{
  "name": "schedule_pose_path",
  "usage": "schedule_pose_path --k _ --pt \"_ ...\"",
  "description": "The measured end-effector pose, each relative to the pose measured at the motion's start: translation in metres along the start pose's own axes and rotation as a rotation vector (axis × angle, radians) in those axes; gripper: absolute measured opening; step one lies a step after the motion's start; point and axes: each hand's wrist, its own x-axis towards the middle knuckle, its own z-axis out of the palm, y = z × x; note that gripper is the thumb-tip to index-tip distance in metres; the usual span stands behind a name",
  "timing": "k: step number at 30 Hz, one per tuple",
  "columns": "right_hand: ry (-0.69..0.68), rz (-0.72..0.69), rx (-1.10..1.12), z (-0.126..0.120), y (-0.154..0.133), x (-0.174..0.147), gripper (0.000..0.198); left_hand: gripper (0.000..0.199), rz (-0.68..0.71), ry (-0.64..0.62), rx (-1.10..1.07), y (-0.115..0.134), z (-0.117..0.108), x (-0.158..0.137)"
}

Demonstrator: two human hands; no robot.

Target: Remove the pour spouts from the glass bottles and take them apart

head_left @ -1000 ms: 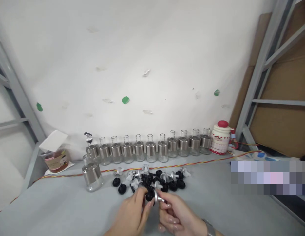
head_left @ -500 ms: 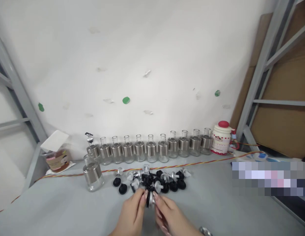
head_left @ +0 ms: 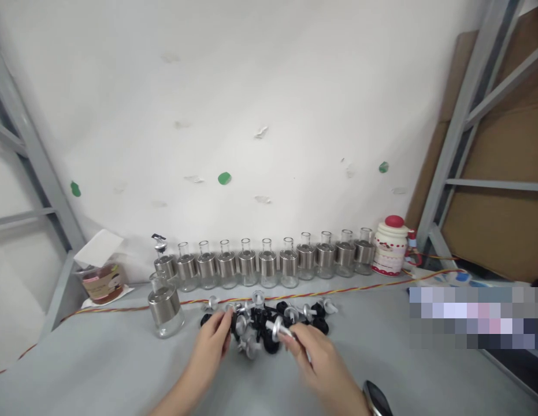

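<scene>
Between the fingers of my right hand [head_left: 318,352] is a silver bottle-stopper piece [head_left: 276,328] with a pale stem, held at the right of the pile. My left hand [head_left: 213,338] is at the pile's left side, fingers curled together beside the black parts; what they hold, if anything, is hidden. Another silver stopper piece [head_left: 250,348] lies at the pile's near edge, slightly blurred. A black rubber cap [head_left: 271,345] lies beside it. Farther back in the pile are more silver pieces [head_left: 258,298] and black caps [head_left: 321,327].
Glass bottles with steel sleeves [head_left: 267,267] stand in a row along the wall. One bottle [head_left: 164,306] stands nearer at left; behind it another has a spout [head_left: 159,242]. A twisted cord [head_left: 351,289] crosses the table. A plastic tub [head_left: 101,284] and white canister [head_left: 389,248] flank the row.
My hands have parted from the silver and black pieces they held together. The left moved left and forward to the pile; the right moved right and forward and took a silver stopper piece.
</scene>
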Motion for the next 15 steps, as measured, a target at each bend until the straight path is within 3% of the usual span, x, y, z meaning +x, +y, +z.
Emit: schedule_pose_path --k 2,5,8,10,12,15 --pt "-0.009 0.169 0.122 0.0 0.007 0.003 0.022 0.03 0.15 0.095 0.295 0.002 -0.009 0.003" --pt "0.016 0.281 0.268 0.004 0.021 0.009 0.019 0.022 0.299 0.176 0.709 -0.002 -0.014 0.005" --pt "0.041 0.338 0.345 0.009 0.033 0.013 0.026 0.025 0.314 0.16 0.775 -0.007 -0.012 0.006" --pt "0.036 0.409 0.408 0.012 0.037 0.014 0.034 0.03 0.403 0.195 0.821 -0.007 -0.013 0.006" --pt "0.039 0.45 0.479 0.014 0.037 0.014 0.041 0.034 0.625 0.342 0.878 -0.002 -0.016 0.007" --pt "0.06 0.44 0.551 0.015 0.033 0.012 0.044 0.044 0.937 0.744 0.876 0.014 -0.03 0.009"
